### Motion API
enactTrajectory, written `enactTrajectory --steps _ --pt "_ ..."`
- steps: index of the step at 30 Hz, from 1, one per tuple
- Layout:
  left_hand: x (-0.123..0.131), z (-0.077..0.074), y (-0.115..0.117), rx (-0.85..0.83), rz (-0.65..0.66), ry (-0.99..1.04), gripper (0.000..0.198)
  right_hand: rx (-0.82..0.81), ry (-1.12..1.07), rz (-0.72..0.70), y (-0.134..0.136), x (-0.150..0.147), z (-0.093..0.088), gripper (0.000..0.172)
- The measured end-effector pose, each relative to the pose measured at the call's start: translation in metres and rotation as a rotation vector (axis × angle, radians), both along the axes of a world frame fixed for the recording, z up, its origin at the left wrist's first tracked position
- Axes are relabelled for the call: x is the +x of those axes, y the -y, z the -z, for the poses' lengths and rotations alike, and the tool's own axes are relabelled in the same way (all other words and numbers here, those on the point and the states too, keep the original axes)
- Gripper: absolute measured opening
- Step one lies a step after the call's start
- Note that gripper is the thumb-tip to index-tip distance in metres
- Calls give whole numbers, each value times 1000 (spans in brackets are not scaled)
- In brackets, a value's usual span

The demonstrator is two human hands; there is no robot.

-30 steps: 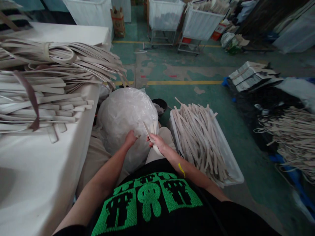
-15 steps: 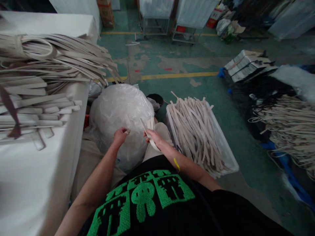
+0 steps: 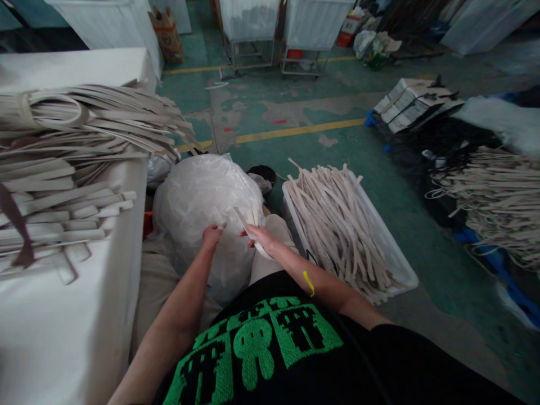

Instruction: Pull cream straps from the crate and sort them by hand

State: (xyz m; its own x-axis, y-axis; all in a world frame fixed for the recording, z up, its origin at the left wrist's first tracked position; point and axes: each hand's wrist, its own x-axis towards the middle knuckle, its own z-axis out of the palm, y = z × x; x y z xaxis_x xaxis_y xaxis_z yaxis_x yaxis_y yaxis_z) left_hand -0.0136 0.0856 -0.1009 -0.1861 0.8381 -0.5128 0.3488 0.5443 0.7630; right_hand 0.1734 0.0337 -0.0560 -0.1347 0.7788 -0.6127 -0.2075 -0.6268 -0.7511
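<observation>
My right hand [image 3: 260,237] is closed round a few beige strips [image 3: 248,217] that stick up from its fingers. My left hand [image 3: 211,235] is closed beside it, its fingertips pinched on something small that I cannot make out. Both hands rest against a big clear plastic bag [image 3: 206,197] bulging on my lap. Right of my knee stands a white tray [image 3: 400,270] heaped with many loose beige strips [image 3: 337,219].
A white table [image 3: 63,320] at my left carries stacked beige strips [image 3: 76,140] that overhang its edge. More strip bundles [image 3: 493,197] lie on the floor at right, beside wrapped packs [image 3: 413,104]. White bin carts [image 3: 282,22] stand at the back on the green floor.
The view has swung slightly. My left hand has drawn a little away from the strips and come back near them; my right hand keeps the same hold.
</observation>
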Motion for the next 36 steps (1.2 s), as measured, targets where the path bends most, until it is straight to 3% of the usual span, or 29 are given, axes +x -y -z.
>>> enactTrajectory --steps 4,9,14,18,26,29,32,36 --pt "1 -10 5 17 -51 38 39 10 3 -32 6 4 0 25" --pt "-18 -47 47 85 40 127 44 136 0 -141 -3 9 -14 29" --pt "-46 -85 103 241 173 -155 39 287 -96 -331 -2 6 -37 33" --pt "-53 -102 129 241 203 -226 39 274 -160 -588 5 -8 -58 34" --pt "-45 -114 130 282 321 -350 32 328 -135 -655 5 -48 -87 26" --pt "-43 -115 124 297 305 -326 24 362 -67 -668 10 -59 -94 26" --pt "-38 -116 119 302 229 -121 22 403 11 -609 6 -64 -103 23" --pt "-29 -121 119 235 153 268 30 453 31 -487 -27 -54 -124 18"
